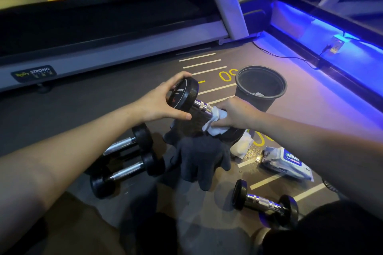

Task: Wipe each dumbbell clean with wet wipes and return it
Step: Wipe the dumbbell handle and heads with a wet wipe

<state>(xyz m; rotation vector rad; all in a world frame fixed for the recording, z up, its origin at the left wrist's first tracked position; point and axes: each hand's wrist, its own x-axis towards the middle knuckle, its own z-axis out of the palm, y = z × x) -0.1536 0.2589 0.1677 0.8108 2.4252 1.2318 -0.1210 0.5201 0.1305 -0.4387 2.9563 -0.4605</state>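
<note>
Black rubber-headed chrome-handled dumbbell (191, 100) tilted between my hands: left hand (160, 102) grips its upper head, right hand (233, 114) clamps white wet wipe (215, 124) around handle. Slick chrome could slip, drop onto dark gloves (202, 158) below.

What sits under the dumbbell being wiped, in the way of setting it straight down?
Dark gloves lie on the floor directly below the held dumbbell; the two dumbbells at left lie beside that spot.

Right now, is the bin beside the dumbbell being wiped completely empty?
No: a crumpled white wipe lies inside the black bin, just beyond the right hand rubbing the dumbbell.
</note>
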